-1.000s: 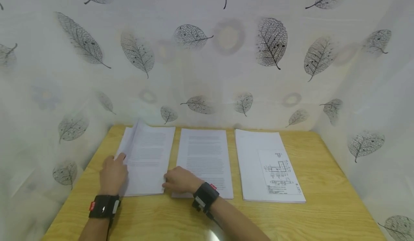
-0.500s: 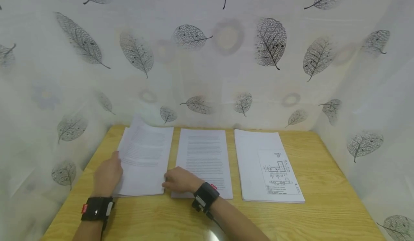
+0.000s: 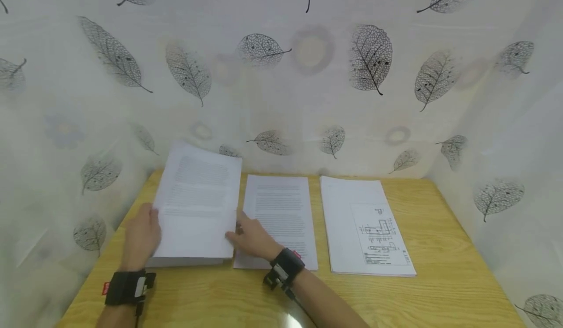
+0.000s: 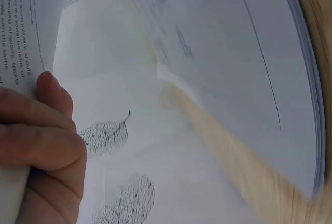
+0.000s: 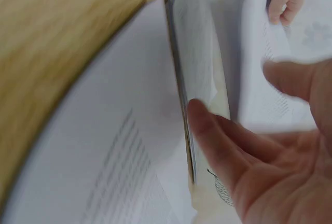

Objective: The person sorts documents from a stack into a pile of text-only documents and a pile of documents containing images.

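My left hand [image 3: 141, 235] grips the left edge of a printed sheet of paper [image 3: 195, 196], lifted and tilted above the left paper stack [image 3: 189, 262]. In the left wrist view the fingers [image 4: 46, 146] curl over the printed side of this sheet. My right hand [image 3: 254, 237] is at the sheet's right edge. In the right wrist view its thumb [image 5: 290, 79] and fingers [image 5: 223, 146] are spread apart, with the sheet's edge between them. Most of the left stack's top is hidden by the raised sheet in the head view.
A middle stack of printed paper [image 3: 279, 206] lies partly under my right hand and wrist. Farther right, another stack [image 3: 352, 210] shows a line drawing on top. All rest on a wooden table [image 3: 440, 250], with a leaf-patterned curtain [image 3: 281, 93] around its back and sides.
The printed sheet has risen from the left stack toward me, its far edge higher against the curtain. My left hand moved slightly left; the right hand's thumb and fingers spread around the edge.
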Motion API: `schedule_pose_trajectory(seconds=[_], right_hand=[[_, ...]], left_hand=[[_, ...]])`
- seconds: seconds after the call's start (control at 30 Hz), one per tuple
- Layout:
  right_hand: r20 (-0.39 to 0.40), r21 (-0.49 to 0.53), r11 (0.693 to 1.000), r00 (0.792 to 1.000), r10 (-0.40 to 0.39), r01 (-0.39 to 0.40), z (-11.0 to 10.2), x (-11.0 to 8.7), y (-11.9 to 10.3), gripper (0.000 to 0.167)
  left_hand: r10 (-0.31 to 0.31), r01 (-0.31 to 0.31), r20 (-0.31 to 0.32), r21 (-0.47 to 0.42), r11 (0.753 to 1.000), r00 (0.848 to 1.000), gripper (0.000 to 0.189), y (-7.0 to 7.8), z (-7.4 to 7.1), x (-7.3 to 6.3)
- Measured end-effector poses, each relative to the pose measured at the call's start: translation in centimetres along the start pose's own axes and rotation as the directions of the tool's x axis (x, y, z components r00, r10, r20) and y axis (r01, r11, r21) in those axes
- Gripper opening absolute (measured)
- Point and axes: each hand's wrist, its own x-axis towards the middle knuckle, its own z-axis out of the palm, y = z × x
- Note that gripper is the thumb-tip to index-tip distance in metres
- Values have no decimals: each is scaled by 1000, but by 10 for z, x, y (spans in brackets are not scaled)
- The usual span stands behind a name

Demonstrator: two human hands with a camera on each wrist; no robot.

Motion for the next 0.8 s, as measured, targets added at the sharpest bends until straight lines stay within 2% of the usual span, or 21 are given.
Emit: schedule_pose_trajectory(seconds=[0.07, 0.13, 0.2, 0.3, 0.5, 0.63, 0.7, 0.8], right_hand=[[-38, 130, 989, 996, 79, -73, -1, -1, 3, 73], [-56, 245, 962, 989, 134, -117, -4, -2, 6, 75], [-85, 305, 942, 981, 175, -142, -7, -4, 10, 73], [-129, 334, 930, 970, 205, -152, -13, -6, 15, 69], [-256, 253, 957, 944, 208, -142, -22, -10, 23, 63], [-378, 117, 988, 915, 139, -102, -28, -15, 25, 61], [-410, 54, 994, 906, 111, -97, -32, -19, 28, 61], [-414, 0, 994, 905, 98, -108, -39, -25, 34, 62]], left_hand=[[-6, 6, 19, -29, 1000, 1000, 52, 6, 5, 0], [1, 0, 35, -44, 999, 999, 53, 12, 11, 0], [13, -11, 45, -56, 998, 999, 53, 19, 18, 0], [38, -35, 33, -67, 997, 999, 48, 26, 27, -3], [63, -59, 36, -105, 993, 997, 50, 41, 39, -8], [86, -78, 56, -129, 989, 995, 55, 50, 48, -10], [102, -93, 65, -132, 987, 993, 57, 54, 51, -11], [118, -105, 89, -141, 984, 989, 59, 60, 55, -12]])
